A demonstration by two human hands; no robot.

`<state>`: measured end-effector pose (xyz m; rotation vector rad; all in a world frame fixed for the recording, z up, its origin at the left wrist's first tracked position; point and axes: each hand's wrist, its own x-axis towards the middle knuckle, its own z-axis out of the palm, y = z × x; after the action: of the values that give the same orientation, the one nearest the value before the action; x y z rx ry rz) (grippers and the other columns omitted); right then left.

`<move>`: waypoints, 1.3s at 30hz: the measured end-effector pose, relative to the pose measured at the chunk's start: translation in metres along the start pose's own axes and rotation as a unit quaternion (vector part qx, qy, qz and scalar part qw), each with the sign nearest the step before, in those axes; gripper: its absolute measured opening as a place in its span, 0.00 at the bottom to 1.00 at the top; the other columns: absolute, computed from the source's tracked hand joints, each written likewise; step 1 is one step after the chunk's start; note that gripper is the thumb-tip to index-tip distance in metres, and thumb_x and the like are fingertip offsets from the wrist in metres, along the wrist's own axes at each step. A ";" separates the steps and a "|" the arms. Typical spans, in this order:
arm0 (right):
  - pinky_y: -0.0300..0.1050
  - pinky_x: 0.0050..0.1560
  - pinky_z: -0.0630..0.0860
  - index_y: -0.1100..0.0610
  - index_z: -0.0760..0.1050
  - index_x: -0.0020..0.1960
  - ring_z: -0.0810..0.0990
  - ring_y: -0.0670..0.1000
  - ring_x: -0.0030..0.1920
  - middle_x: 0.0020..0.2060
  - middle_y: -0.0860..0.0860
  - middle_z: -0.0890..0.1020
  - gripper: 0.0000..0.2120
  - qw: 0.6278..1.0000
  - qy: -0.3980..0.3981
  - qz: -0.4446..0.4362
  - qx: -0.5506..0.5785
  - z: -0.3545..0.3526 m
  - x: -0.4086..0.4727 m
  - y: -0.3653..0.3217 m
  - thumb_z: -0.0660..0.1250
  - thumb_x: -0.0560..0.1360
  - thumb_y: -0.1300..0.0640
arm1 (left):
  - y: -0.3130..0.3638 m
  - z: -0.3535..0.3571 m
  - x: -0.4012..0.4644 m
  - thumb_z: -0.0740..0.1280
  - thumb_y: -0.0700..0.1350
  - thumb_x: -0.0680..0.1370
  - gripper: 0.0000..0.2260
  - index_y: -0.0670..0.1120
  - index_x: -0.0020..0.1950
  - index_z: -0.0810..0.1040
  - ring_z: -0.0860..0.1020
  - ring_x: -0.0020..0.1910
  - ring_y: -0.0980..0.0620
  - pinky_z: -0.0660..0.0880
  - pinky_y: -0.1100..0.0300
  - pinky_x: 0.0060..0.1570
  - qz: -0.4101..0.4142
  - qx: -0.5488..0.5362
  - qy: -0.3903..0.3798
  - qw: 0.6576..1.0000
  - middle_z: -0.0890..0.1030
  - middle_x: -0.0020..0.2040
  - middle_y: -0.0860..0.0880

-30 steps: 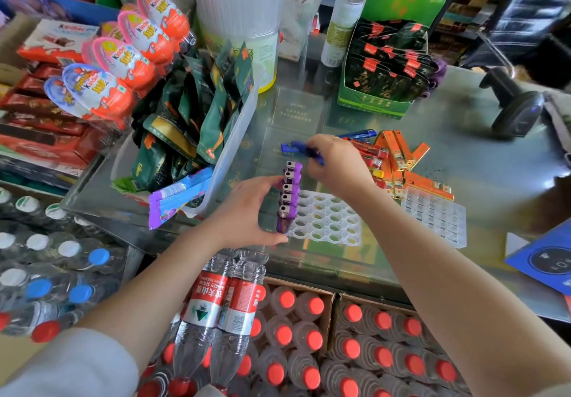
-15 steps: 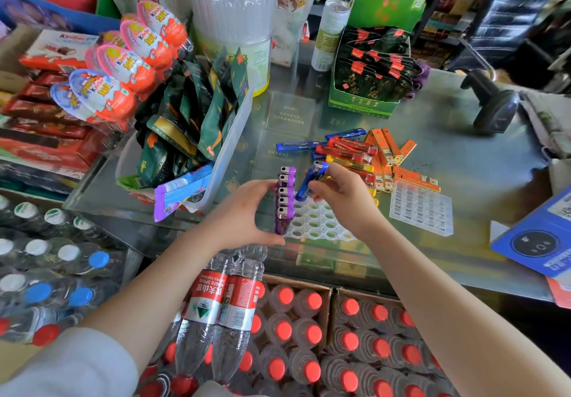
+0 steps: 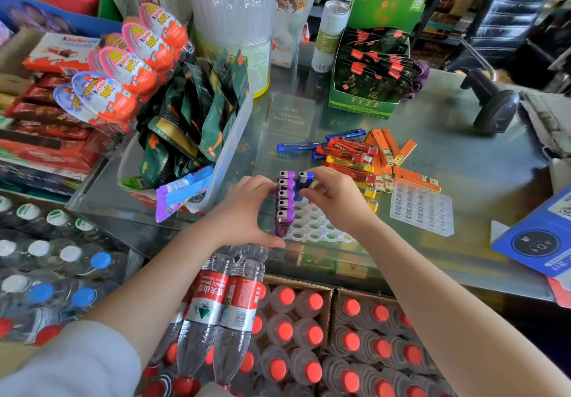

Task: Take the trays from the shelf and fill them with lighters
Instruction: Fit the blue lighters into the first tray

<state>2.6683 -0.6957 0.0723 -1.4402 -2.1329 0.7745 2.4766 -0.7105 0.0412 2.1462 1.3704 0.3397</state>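
left hand: fingers curled (thumb low) | right hand: fingertips pinching | forearms converge

Head view. A white tray with round holes lies on the glass counter. Five purple lighters stand upright along its left edge, steadied by the left hand. The right hand pinches a blue lighter upright beside the row's far end. Loose lighters lie piled beyond; a second tray lies to the right.
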 end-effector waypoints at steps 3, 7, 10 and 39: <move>0.40 0.39 0.67 0.62 0.77 0.49 0.74 0.50 0.39 0.40 0.52 0.77 0.07 0.999 -0.006 -0.023 -0.036 0.000 0.006 -0.001 0.68 0.73 0.61 | -0.002 0.001 -0.001 0.77 0.61 0.58 0.38 0.52 0.64 0.67 0.58 0.58 0.60 0.60 0.61 0.59 0.004 -0.009 0.010 1.000 0.63 0.58 0.57; 0.33 0.45 0.68 0.57 0.75 0.60 0.73 0.38 0.44 0.51 0.45 0.77 0.15 0.995 -0.095 -0.006 0.039 -0.021 0.021 -0.003 0.67 0.73 0.59 | -0.007 0.000 0.000 0.77 0.59 0.58 0.39 0.50 0.65 0.67 0.58 0.60 0.60 0.57 0.62 0.60 0.016 -0.003 0.028 0.999 0.63 0.61 0.55; 0.32 0.44 0.69 0.55 0.75 0.58 0.74 0.36 0.46 0.48 0.41 0.78 0.16 0.971 -0.059 0.050 0.226 -0.033 0.037 -0.004 0.59 0.71 0.58 | -0.010 0.001 0.001 0.74 0.62 0.58 0.41 0.48 0.66 0.66 0.56 0.60 0.62 0.56 0.63 0.62 0.000 -0.014 0.027 1.000 0.63 0.62 0.54; 0.41 0.28 0.69 0.48 0.68 0.44 0.74 0.49 0.28 0.36 0.57 0.75 0.13 0.924 0.093 0.146 0.340 -0.036 -0.006 -0.010 0.52 0.79 0.65 | -0.007 0.004 0.001 0.70 0.65 0.58 0.39 0.49 0.64 0.67 0.63 0.62 0.54 0.63 0.56 0.62 -0.004 -0.012 0.038 0.999 0.68 0.61 0.52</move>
<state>2.6866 -0.6974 0.1054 -1.3693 -1.3111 1.2729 2.4735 -0.7090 0.0332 2.1276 1.4085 0.4378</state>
